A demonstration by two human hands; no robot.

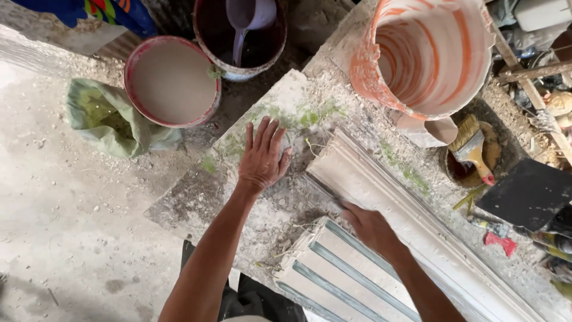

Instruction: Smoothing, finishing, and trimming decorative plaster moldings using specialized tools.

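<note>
Long white moulding (417, 220) is lying diagonally across the dusty work slab (196, 197), running from slab centre toward the lower right corner of view; right hand (370, 226) is resting on the moulding's near edge at its upper end, fingers curled down over the edge, the grip itself hidden under the knuckles, so cannot tell how tightly it is closing. Left hand (262, 158) is lying flat on the slab just left of the moulding's upper end, fingers spread, palm down, pinching nothing. A ribbed white panel (339, 274) is sitting against the moulding's near side, below the right hand. Beyond the moulding's upper end an orange-streaked white bucket (429, 53) is tilting toward it; right of the moulding a paintbrush (473, 149) is resting on a small round pot (491, 155). Well left of the moulding: red-rimmed bucket of pale mix (171, 80), dark bucket holding a purple scoop (247, 21), green sack (110, 116) lying open.
</note>
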